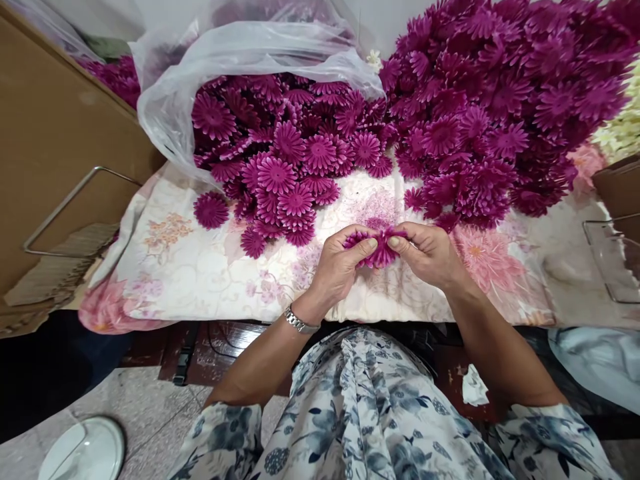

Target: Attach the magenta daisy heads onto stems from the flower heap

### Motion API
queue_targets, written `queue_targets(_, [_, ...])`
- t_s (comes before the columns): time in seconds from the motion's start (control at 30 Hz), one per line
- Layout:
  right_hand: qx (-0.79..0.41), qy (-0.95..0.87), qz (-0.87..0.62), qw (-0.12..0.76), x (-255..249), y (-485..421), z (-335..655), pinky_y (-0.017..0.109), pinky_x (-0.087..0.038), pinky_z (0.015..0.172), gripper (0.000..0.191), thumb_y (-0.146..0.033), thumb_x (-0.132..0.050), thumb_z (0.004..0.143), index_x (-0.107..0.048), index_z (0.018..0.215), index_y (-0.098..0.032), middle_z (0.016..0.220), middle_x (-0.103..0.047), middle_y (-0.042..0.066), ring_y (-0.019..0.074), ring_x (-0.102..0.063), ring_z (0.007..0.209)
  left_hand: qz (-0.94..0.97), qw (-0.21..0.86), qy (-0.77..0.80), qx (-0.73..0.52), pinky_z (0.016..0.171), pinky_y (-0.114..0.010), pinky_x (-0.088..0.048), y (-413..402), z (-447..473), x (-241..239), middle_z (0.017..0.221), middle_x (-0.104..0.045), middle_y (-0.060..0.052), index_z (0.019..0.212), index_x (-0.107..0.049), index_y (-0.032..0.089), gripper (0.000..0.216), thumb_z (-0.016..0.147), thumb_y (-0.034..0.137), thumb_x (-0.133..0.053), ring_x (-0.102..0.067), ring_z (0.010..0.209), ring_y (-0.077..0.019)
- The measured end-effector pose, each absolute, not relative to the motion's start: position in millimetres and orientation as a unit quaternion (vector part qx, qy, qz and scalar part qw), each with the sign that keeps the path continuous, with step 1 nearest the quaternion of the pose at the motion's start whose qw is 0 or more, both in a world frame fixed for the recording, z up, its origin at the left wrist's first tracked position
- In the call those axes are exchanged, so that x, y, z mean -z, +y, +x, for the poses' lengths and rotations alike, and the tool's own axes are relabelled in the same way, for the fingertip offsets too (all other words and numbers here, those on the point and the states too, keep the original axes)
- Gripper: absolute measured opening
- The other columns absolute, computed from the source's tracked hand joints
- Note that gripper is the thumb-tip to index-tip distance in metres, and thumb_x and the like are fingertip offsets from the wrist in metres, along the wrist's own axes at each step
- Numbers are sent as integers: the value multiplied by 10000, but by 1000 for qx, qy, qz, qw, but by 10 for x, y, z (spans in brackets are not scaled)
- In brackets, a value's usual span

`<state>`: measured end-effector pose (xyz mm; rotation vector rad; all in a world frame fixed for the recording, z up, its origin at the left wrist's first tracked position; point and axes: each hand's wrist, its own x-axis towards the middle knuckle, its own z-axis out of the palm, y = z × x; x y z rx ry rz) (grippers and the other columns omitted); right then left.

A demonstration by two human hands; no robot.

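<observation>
Between my two hands is a purple artificial flower [383, 253], its petals pinched from both sides over the cloth. My left hand [345, 257], with a metal watch on the wrist, grips the left side with thumb and fingers. On the other side my right hand [425, 252] pinches the petals the same way. The two thumbs are close together near the flower's middle, which they partly cover. Just beyond the hands, loose purple flower heads [295, 200] spill out of a clear plastic bag [165, 127]. A tall heap of purple flowers [480, 113] rises at the back right.
A floral cloth [200, 287] covers the table. Cardboard boxes [65, 133] with bent metal wire stand at the left and right edges. Pale yellow flowers [620, 130] lie at the far right. A white round lid-like object [83, 450] is on the floor, lower left.
</observation>
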<state>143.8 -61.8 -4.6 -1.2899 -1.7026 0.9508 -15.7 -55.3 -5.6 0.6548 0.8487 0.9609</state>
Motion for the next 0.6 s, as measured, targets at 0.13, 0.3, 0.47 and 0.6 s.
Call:
queue_targets(0.13, [-279, -700, -542, 371, 24, -606, 1473, 240, -386, 545, 249, -334, -477, 895, -653, 812, -177, 603, -568, -12, 101, -491, 549, 330, 738, 392, -438, 350, -199, -413, -489, -130, 38, 503, -525, 49, 672, -604, 158, 159, 630, 242, -732, -476, 393, -71])
queue_targets(0.3, [5, -656, -673, 341, -92, -490, 1925, 319, -458, 662, 290, -264, -489, 872, -643, 1097, -167, 795, -659, 64, 161, -567, 655, 327, 729, 401, -448, 322, -193, -376, -350, -156, -10, 478, -508, 56, 621, -576, 160, 130, 606, 183, -703, -446, 369, -62])
queue_targets(0.47, [172, -624, -721, 248, -214, -472, 2239, 498, -378, 948, 580, -410, -723, 701, -601, 1214, -168, 1182, -608, 190, 332, -528, 1112, 332, 732, 404, -437, 321, -203, -376, -226, -152, -47, 509, -516, 56, 646, -581, 164, 146, 608, 206, -715, -468, 384, -70])
queue_targets(0.6, [-25, -680, -635, 366, -166, -464, 1911, 392, -465, 821, 486, -459, -645, 781, -601, 1172, -173, 1040, -651, 117, 232, -588, 953, 367, 719, 396, -438, 361, -188, -379, -157, -45, -75, 512, -516, 53, 652, -598, 163, 115, 626, 204, -701, -472, 405, -57])
